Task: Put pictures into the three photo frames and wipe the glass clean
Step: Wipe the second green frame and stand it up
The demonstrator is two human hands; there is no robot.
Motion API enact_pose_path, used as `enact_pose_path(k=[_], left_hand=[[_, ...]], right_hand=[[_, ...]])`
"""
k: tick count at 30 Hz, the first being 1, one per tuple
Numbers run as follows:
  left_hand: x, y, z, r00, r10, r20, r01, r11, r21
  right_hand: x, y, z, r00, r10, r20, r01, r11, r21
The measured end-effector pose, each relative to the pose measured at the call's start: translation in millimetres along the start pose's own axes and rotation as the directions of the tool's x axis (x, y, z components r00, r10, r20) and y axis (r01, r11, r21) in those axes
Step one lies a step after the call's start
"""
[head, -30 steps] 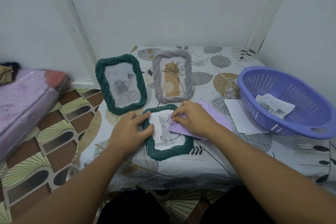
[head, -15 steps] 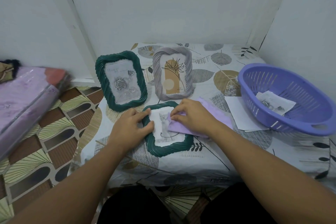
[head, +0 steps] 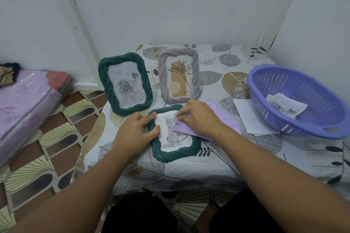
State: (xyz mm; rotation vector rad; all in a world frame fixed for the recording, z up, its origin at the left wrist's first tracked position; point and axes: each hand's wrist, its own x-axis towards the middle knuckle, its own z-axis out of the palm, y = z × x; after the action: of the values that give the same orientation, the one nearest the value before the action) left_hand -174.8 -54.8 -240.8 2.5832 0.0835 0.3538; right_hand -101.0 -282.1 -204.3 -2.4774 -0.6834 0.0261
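A green frame [head: 175, 154] holding a kitten picture [head: 171, 132] is laid flat near the front edge of the bench [head: 217, 164], which is covered by a leaf-patterned cloth. Its nine o'clock edge is gripped by the left hand [head: 135, 133], thumb and fingers curled over the rim. A lilac cloth [head: 191, 128] is pinched by the right hand [head: 198, 118] and pressed onto the glass at the frame's two o'clock corner. At eleven o'clock from this frame a second green frame [head: 126, 86] with a rose picture is propped upright; at twelve o'clock a grey frame [head: 179, 77] with a plant print is propped beside it. At three o'clock a purple basket [head: 306, 100] is set, a picture lying inside, and white sheets [head: 250, 117] are partly tucked under it.
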Motion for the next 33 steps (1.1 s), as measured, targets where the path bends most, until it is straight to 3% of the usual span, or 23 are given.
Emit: enact_pose_path(k=[3,8,14,20,26,31,33], left_hand=[[0.3,-1.0,0.4,1.000,-0.004,-0.004,0.004,1.000,-0.007],[1.0,-1.3,0.3,1.000,-0.001,0.005,0.001,1.000,0.005],[1.2,-1.2,0.9,1.000,-0.002,-0.005,0.001,1.000,-0.003],[0.9,-1.4,1.1,1.000,0.004,-0.007,-0.004,1.000,0.000],[1.2,-1.8,1.3,1.000,-0.006,-0.009,0.006,1.000,-0.007],[1.7,-2.5,2.1,1.000,0.003,-0.008,-0.003,1.000,-0.009],[1.9,-2.8,2.1,1.000,0.004,-0.005,-0.004,1.000,-0.012]], right_hand=[[1.0,-3.3,4.1,1.000,0.009,-0.009,-0.009,1.000,0.006],[-7.9,3.5,-7.8,0.993,-0.042,0.109,0.031,0.994,0.105],[0.0,-5.7,3.1,1.000,-0.005,-0.010,0.005,1.000,-0.002],[-10.5,0.4,-8.1,0.989,-0.073,0.130,0.062,0.995,0.083],[-2.3,-2.3,0.7,1.000,-0.006,-0.003,0.006,1.000,-0.010],[-14.0,2.6,-15.1,0.981,-0.062,0.183,0.041,0.992,0.121],[-13.4,4.4,-19.3,0.980,-0.055,0.191,0.032,0.992,0.124]])
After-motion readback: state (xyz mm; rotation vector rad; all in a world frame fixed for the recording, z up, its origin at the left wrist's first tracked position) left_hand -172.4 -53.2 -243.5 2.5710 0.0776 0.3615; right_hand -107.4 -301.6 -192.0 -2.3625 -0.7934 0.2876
